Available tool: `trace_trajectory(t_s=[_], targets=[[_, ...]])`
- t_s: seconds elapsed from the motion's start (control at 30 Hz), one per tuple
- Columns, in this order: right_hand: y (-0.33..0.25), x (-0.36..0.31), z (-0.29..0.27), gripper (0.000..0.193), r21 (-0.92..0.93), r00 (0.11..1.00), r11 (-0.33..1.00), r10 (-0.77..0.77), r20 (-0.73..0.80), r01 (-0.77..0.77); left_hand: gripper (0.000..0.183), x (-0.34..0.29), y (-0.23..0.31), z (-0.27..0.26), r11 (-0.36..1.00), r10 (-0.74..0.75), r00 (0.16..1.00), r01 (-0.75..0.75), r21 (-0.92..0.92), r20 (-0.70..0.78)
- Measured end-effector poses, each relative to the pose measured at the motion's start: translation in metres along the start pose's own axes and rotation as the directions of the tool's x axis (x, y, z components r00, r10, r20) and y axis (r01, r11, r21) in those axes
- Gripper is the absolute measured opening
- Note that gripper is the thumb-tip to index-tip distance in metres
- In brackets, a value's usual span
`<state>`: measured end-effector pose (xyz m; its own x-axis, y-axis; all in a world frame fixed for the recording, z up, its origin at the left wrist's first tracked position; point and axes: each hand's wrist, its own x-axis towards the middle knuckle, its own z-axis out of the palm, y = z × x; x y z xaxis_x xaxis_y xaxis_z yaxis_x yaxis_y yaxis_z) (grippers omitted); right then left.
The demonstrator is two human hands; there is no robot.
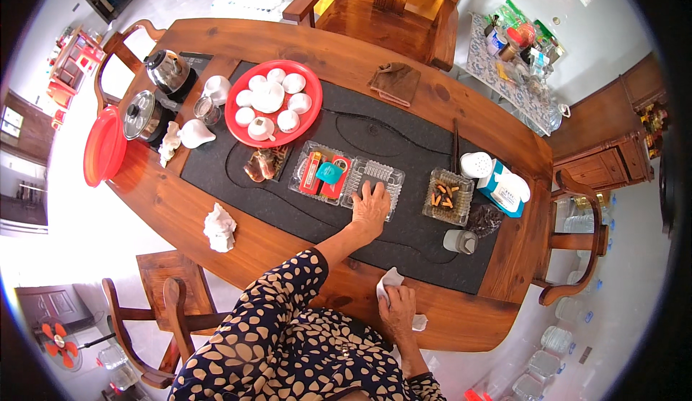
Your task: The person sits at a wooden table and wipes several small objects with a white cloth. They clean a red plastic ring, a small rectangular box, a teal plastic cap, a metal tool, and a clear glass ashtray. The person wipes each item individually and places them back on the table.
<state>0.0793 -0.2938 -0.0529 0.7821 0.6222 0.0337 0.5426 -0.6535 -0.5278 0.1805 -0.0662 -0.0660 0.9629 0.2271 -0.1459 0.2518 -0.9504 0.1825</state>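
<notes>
My left hand [370, 208] reaches over the dark stone inlay, its fingers spread on the open lid of a clear plastic box [378, 175]. In the box's other half lie red packs [311, 173] and a teal item [329, 173]. Near the table's front edge, my right hand [398, 310] is closed around a crumpled white tissue [390, 282], whose ends stick out on both sides. To the right of the lid sits a clear tray [448, 198] with several cigarette butts. A second crumpled tissue [219, 228] lies on the wood to the left.
A red tray [314, 87] of white cups stands at the back left, with a kettle [168, 73] and a lidded pot [144, 116] beside it. At the right are a tissue box [502, 189], a white canister [476, 165] and a jar [460, 241]. A folded brown cloth [395, 83] lies at the far edge.
</notes>
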Motion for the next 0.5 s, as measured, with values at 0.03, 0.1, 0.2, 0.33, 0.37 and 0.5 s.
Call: trace_trajectory(t_s=[0.03,0.1,0.2,0.33,0.37,0.5], targets=[[-0.001,0.000,0.000,0.024,-0.003,1.000,1.000,0.006,-0.007,-0.006,0.048,0.001,0.000,0.000,1.000,0.004,1.000,-0.004,0.003,0.000],[-0.006,0.002,-0.005,0.024,-0.004,1.000,1.000,-0.004,0.000,0.004,0.049,0.001,-0.001,0.000,1.000,-0.007,1.000,0.007,0.010,0.011],[-0.007,0.006,-0.007,0.024,0.012,1.000,1.000,-0.013,-0.004,0.013,0.051,0.000,-0.002,0.005,1.000,-0.015,0.999,0.015,-0.015,-0.028],[-0.007,-0.002,-0.006,0.036,0.008,0.999,1.000,0.025,-0.048,-0.025,0.052,0.000,-0.007,0.014,1.000,0.021,0.996,-0.022,-0.009,-0.088],[-0.013,0.000,-0.011,0.039,0.014,0.996,0.999,0.042,-0.084,-0.041,0.050,0.000,-0.008,0.018,0.999,0.035,0.994,-0.036,-0.009,-0.104],[-0.011,-0.013,-0.020,0.054,-0.098,0.988,0.991,-0.082,0.132,0.095,0.061,-0.002,-0.013,0.002,0.987,0.043,0.999,-0.047,-0.156,-0.032]])
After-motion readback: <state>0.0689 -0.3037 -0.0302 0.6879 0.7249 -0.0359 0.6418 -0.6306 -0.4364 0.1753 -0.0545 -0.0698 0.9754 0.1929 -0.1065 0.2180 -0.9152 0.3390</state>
